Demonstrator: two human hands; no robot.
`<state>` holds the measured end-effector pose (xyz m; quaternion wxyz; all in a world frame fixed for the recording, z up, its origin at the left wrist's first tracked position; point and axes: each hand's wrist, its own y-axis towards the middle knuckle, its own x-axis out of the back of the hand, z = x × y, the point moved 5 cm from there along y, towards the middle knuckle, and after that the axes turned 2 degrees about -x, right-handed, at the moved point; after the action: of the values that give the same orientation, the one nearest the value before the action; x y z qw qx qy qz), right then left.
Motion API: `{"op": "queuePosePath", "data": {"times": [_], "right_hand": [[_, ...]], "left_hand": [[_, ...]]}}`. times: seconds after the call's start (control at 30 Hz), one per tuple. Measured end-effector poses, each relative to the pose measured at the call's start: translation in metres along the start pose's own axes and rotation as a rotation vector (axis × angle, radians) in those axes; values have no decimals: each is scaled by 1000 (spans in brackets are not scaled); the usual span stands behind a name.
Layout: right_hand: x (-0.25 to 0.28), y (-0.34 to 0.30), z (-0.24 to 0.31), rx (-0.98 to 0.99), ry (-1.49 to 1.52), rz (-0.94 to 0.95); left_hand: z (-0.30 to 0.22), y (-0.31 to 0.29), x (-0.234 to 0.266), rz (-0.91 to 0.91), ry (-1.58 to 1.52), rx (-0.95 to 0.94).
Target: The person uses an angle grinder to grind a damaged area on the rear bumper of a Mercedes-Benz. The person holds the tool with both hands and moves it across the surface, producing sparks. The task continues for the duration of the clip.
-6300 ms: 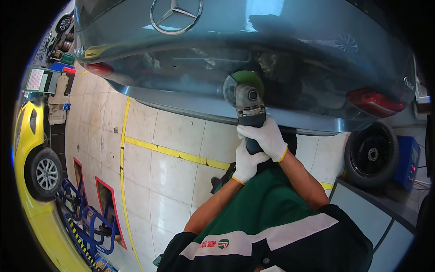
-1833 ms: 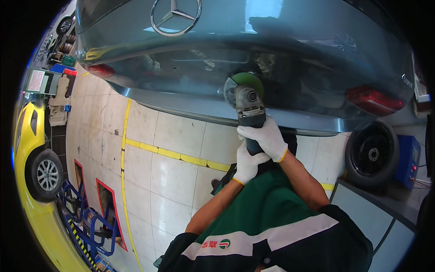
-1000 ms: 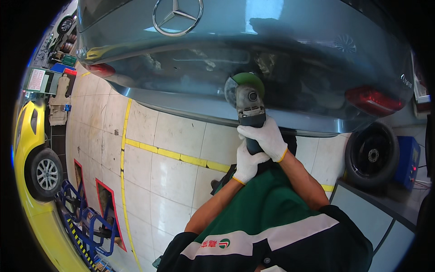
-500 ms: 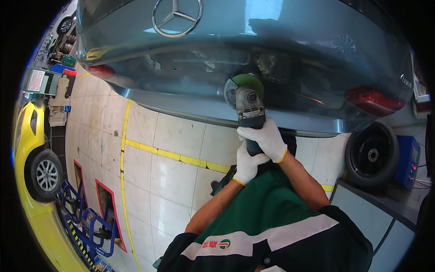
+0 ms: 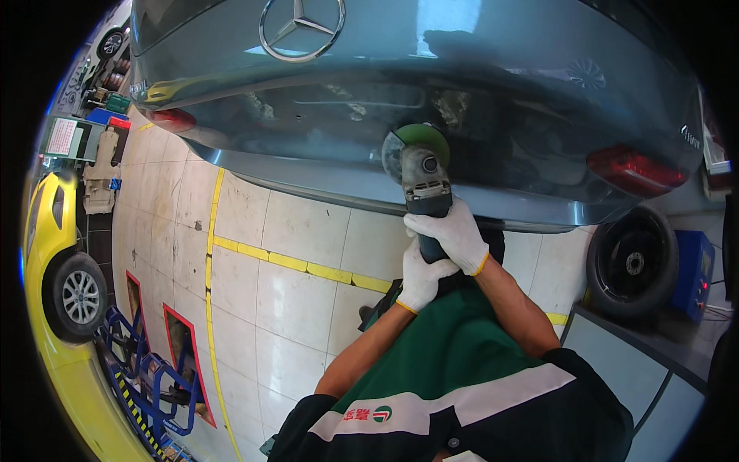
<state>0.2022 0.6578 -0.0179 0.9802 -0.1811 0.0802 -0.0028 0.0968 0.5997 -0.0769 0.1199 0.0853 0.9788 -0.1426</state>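
Both my hands, in white knit gloves, grip an angle grinder [image 5: 427,189]. My right hand [image 5: 456,235] is wrapped round its black body just behind the metal gear head. Farther back, my left hand [image 5: 423,281] closes on the rear of the handle. A green disc [image 5: 425,140] sits on the grinder's head under a worn metal guard [image 5: 393,156]. The disc is at the lower rear panel of a grey-blue car [image 5: 508,88]; whether it touches is hard to tell. Scuffed pale patches [image 5: 451,106] mark the panel around it.
A red tail light [image 5: 635,171] is at the car's right, with a loose wheel [image 5: 633,258] and blue box [image 5: 693,269] below. Far left stand a yellow car [image 5: 50,231] and blue metal frames [image 5: 165,389] beside red-edged floor openings. Yellow lines [image 5: 300,264] cross the tiled floor.
The orange spark streak to the right of the disc is gone. The grinder and both hands have barely shifted.
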Motion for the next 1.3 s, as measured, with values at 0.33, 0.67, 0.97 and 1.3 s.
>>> {"op": "queuePosePath", "data": {"times": [0.33, 0.67, 0.97, 1.3], "right_hand": [[0, 0, -2, -12, -15, 8], [-1, -2, 1, -18, -1, 23], [3, 1, -6, -57, 17, 24], [2, 2, -10, -111, 52, 45]], "left_hand": [[-3, 0, -2, 17, -17, 27], [-8, 0, -1, 4, 77, -8], [-2, 0, -1, -7, 50, 5], [0, -1, 1, -13, 77, 16]]}}
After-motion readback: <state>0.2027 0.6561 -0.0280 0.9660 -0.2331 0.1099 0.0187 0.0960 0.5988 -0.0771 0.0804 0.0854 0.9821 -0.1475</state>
